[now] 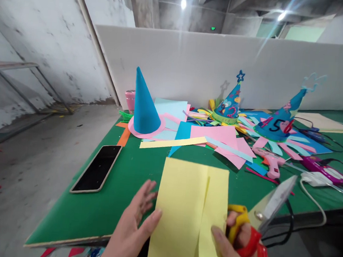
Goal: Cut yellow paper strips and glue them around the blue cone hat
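Note:
A sheet of yellow paper (180, 208) with a long lengthwise slit stands in front of me over the green table's near edge. My right hand (239, 244) pinches its right side with the thumb while keeping scissors (248, 245) with red and yellow handles in the same grip. The scissor blades point up and away to the right. Beside the sheet's left edge, my left hand (139, 217) has its fingers spread, the thumb tip at the paper's edge. Whether that thumb presses on the paper is unclear.
A phone (98, 169) lies at the table's (72, 217) left. Behind stand a plain blue cone hat (145, 106) with a pink brim and two decorated hats (229, 103). Coloured paper (214, 134), a pink glue gun (271, 162) and cords lie about. A white panel (176, 61) borders the back.

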Motion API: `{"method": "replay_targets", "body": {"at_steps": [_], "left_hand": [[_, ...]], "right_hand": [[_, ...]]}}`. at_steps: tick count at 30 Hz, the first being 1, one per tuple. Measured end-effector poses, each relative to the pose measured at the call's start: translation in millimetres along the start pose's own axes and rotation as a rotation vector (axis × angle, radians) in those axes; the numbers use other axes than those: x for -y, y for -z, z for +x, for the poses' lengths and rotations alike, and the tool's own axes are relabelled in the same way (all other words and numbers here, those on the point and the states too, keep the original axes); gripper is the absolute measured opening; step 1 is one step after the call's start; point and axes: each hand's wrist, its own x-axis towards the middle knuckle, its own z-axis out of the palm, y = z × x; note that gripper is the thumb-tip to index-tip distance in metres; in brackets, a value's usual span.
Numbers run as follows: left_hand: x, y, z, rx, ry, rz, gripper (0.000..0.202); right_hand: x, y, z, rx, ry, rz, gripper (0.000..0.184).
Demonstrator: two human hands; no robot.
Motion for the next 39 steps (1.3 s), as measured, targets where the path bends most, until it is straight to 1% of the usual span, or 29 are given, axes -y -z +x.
{"method": "replay_targets", "body": {"at_steps": [1,2,3,4,5,7,9,11,13,14,15,16,18,21,24,26,28,30,31,32,34,37,39], "left_hand": [[-4.4,-1.1,-3.5,0.097,0.074,-0.144,0.06],[-8.3,-3.5,-6.2,0.189,0.131,-0.243,0.054],[-11.6,-6.9,-7.7,0.249,0.165,-0.294,0.048],[-14.4,-10.7,-7.8,0.277,0.172,-0.303,0.041],[-16.7,-14.3,-6.5,0.266,0.153,-0.275,0.034],[-20.7,-19.4,0.0,0.179,0.043,-0.136,0.026],[-26.2,-19.7,10.7,0.091,-0.105,0.051,0.026],[-34.3,-15.5,25.3,0.044,-0.221,0.206,0.025],[-43.9,-9.4,44.7,-0.011,-0.294,0.308,0.022],[-48.3,-7.0,56.4,-0.068,-0.327,0.345,0.022],[-51.9,-5.5,69.3,-0.119,-0.349,0.366,0.021],[-54.3,-5.5,83.1,-0.153,-0.339,0.357,0.02],[-54.9,-9.9,112.4,-0.144,-0.328,0.254,0.018],[-47.7,-23.7,153.5,-0.152,-0.337,0.223,0.018],[-41.2,-34.5,185.1,-0.178,-0.351,0.193,0.021],[-41.2,-36.4,202.7,-0.23,-0.367,0.16,0.023],[-44.3,-35.7,221.1,-0.297,-0.373,0.113,0.023],[-48.4,-36.4,242.8,-0.354,-0.36,0.048,0.015],[-50.3,-38.3,255.1,-0.375,-0.346,0.009,0.014],[-52.1,-41.8,268.1,-0.391,-0.329,-0.036,0.021],[-54.6,-52.8,295.2,-0.417,-0.289,-0.14,0.03],[-56.1,-75.3,333.1,-0.427,-0.24,-0.297,0.031],[-55.2,-88.8,352.7,-0.43,-0.231,-0.397,0.031]], "right_hand": [[5.6,4.0,8.5,0.005,0.046,-0.029,0.029],[10.8,6.9,16.6,0.029,0.089,-0.063,0.029],[15.6,8.5,24.3,0.06,0.132,-0.096,0.028],[20.0,8.9,31.5,0.08,0.172,-0.114,0.028],[24.0,8.3,38.2,0.086,0.204,-0.121,0.027],[30.7,4.7,51.4,0.056,0.242,-0.093,0.025],[35.6,0.4,65.8,0.019,0.25,-0.041,0.025],[38.4,-3.0,82.3,0.018,0.23,0.02,0.027],[38.9,-5.6,99.6,0.027,0.175,0.098,0.029],[38.4,-7.4,108.0,0.027,0.144,0.132,0.03],[37.6,-9.7,115.9,0.028,0.118,0.158,0.03],[36.4,-12.7,123.2,0.027,0.101,0.17,0.03],[33.2,-20.8,136.2,0.046,0.095,0.157,0.031],[26.6,-33.3,153.4,0.105,0.09,0.1,0.031],[17.0,-39.1,169.5,0.165,0.065,0.013,0.032],[9.5,-39.1,177.7,0.208,0.047,-0.046,0.032],[2.4,-38.3,182.1,0.253,0.028,-0.086,0.031],[-3.3,-38.2,182.6,0.291,0.012,-0.097,0.028],[-5.4,-38.5,181.8,0.303,0.008,-0.091,0.026],[-7.2,-38.9,180.6,0.31,0.007,-0.08,0.026],[-10.0,-39.6,178.0,0.316,0.008,-0.053,0.026],[-12.6,-39.9,175.8,0.297,0.004,-0.015,0.025],[-12.7,-39.7,175.5,0.297,0.008,-0.017,0.024]]}}
